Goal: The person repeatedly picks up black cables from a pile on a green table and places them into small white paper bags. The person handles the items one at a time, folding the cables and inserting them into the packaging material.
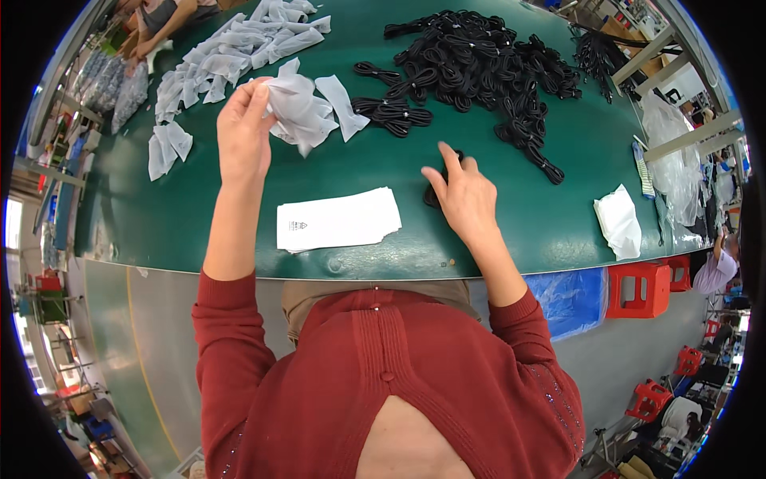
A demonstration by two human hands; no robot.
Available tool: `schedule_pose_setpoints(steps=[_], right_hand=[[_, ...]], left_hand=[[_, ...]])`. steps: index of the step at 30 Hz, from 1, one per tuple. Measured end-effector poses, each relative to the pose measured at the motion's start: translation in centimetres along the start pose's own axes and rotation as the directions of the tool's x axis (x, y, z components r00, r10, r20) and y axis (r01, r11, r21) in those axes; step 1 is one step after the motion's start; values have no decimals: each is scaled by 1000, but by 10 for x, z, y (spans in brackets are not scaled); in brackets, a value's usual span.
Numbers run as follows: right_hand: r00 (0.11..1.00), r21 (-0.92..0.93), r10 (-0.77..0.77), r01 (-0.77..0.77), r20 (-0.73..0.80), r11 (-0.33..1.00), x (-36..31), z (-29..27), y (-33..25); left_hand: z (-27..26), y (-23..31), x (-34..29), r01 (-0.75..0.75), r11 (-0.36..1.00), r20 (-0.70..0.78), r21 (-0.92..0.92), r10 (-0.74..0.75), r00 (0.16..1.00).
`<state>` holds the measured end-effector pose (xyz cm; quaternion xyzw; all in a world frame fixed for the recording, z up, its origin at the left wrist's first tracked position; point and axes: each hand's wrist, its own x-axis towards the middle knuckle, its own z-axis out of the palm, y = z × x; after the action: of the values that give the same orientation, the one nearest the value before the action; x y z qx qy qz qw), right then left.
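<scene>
My left hand (246,132) is raised over the left of the green table, its thumb and fingers pinched on a crumpled, translucent white plastic bag (299,112). My right hand (465,195) is low over the table, thumb and index finger stretched apart. Partly hidden beneath it lies a coiled black cable (432,196); whether the fingers press on it I cannot tell. Between my hands, near the front edge, is a stack of white printed slips (339,221). Another filled bag (341,108) lies just right of the one I hold.
A large heap of bundled black cables (479,64) covers the far middle and right. Several filled white bags (231,60) pile up at far left. White folded sheets (618,223) sit near the right edge, by a red stool (638,289). Another person's arm (167,28) reaches in at upper left.
</scene>
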<state>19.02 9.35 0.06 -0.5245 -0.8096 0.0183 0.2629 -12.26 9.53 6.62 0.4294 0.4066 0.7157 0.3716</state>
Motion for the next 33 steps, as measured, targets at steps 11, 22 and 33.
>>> schedule_pose_setpoints(steps=[11,22,33], right_hand=[[988,-31,-119,123,103,992,-40,11,15],[983,436,147,-180,109,882,-45,24,20],[994,615,-104,95,-21,783,-55,2,-15]], left_hand=[[-149,-62,111,-6,908,-442,418,209,872],[23,-42,-108,-277,714,493,643,-110,863],[30,-64,-143,-262,628,405,733,-94,909]])
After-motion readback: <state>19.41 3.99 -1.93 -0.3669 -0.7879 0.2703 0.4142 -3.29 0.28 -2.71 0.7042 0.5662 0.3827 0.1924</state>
